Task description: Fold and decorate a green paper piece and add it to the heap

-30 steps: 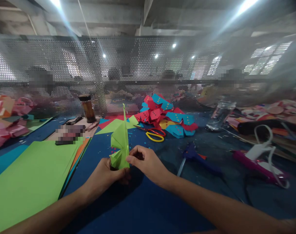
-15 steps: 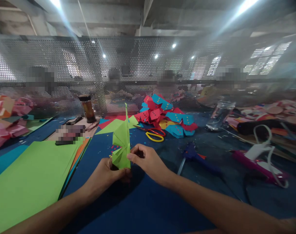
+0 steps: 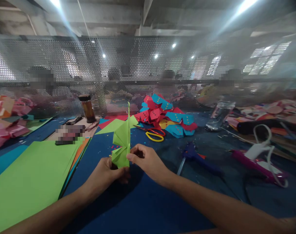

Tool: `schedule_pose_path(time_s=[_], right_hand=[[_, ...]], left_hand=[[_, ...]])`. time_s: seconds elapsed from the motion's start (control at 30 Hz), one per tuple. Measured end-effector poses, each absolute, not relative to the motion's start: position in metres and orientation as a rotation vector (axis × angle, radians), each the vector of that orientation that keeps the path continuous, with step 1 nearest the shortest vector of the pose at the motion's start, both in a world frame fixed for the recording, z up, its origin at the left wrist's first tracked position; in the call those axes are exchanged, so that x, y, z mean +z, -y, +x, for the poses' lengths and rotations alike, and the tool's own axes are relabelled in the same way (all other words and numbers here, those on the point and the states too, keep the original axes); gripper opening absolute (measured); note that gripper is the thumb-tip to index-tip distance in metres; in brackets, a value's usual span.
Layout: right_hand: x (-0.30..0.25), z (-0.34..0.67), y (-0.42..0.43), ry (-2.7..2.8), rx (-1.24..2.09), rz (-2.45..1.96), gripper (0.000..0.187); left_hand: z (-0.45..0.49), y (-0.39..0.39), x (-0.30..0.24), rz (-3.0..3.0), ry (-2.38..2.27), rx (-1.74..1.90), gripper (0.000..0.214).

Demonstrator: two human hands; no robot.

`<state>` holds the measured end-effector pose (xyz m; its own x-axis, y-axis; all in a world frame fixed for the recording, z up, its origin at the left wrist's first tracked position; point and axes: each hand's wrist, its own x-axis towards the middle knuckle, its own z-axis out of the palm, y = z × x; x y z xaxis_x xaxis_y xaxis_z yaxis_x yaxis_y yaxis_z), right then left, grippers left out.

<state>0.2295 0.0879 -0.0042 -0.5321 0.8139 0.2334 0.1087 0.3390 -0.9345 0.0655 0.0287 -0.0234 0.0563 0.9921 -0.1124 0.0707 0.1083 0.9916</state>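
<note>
Steadily, the left hand (image 3: 106,170) grips the lower end of 1 folded lime-green paper piece (image 3: 121,136), held roughly upright over the dark blue surface (image 3: 138,204). The right hand (image 3: 148,162) pinches its right edge, fingers curled. Beyond lie scissors with red and yellow handles (image 3: 155,136), beside a red and blue folded-paper heap (image 3: 166,113); rightward lies a dark blue glue gun (image 3: 202,162).

The folded green piece (image 3: 121,135) is matt, creased paper — the green sheets (image 3: 35,175) matt too, but smooth. The magenta tool (image 3: 245,161) looks glossy plastic, the clear bottle (image 3: 219,116) shiny, the worktop (image 3: 143,204) dull.
</note>
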Motion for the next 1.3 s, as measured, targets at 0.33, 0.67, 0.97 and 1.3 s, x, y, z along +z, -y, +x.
schedule_pose_path(time_s=[0.33,0.67,0.97,1.3], right_hand=[[-0.0030,0.2301,-0.0870,1.876,1.243,-0.797,0.015],[-0.0025,0.2316,-0.0889,1.839,1.239,-0.785,0.015],[-0.0038,0.2301,-0.0889,1.829,1.254,-0.756,0.016],[-0.0017,0.2321,-0.0895,1.802,1.287,-0.798,0.017]], left_hand=[[0.0666,-0.0278,-0.0220,1.178,-1.216,1.066,0.025],[0.0667,-0.0305,-0.0198,1.120,-1.347,1.099,0.033],[0.0648,-0.0302,-0.0223,1.156,-1.287,1.097,0.039],[0.0631,-0.0309,-0.0259,1.175,-1.227,1.049,0.033]])
